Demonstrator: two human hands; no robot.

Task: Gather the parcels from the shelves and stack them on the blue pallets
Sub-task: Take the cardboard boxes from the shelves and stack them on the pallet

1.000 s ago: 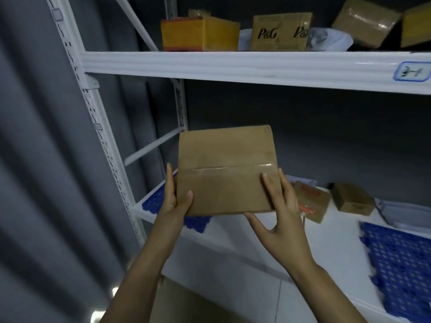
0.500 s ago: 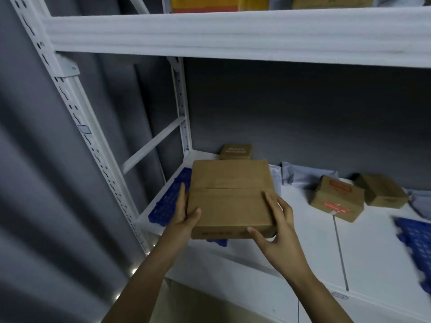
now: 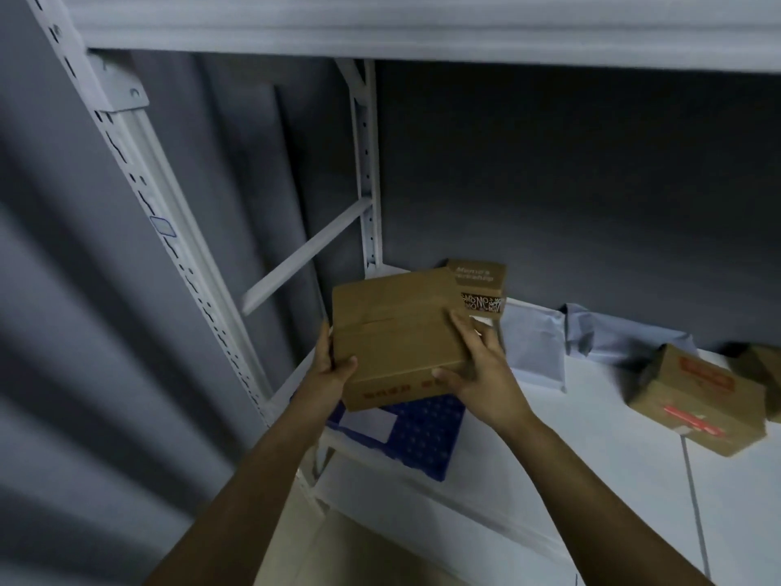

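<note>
Lowered and carried forward since 1 second ago, when it was held higher in front of the rack, the cardboard box (image 3: 397,332) is now poised just over the blue pallet (image 3: 422,433) at the left end of the lower shelf (image 3: 591,450).

The box is gripped from both sides. The left hand (image 3: 331,370) is clamped on its left edge with the thumb laid on top. The right hand (image 3: 481,374) is wrapped round the right front corner, with its fingers (image 3: 460,332) spread over the lid. Both hands are closed on the box. Whether the base already touches the pallet cannot be told, since the contact is hidden by the box itself.

Behind the box, 1 smaller printed carton (image 3: 477,285) is seen at the back of the shelf, near the rear upright (image 3: 365,162). A white slip (image 3: 367,422) lies on the near part of the pallet. Grey mailing bags (image 3: 534,344) and 1 taped carton (image 3: 697,399) are noted further right.

The step in hand is judged to be the set-down. The box should be kept level, squared to the pallet edges and seated well back, so that room is left for later parcels. The smaller carton should not be nudged. The fingers should be drawn away sideways only once the weight is borne by the pallet.
</note>
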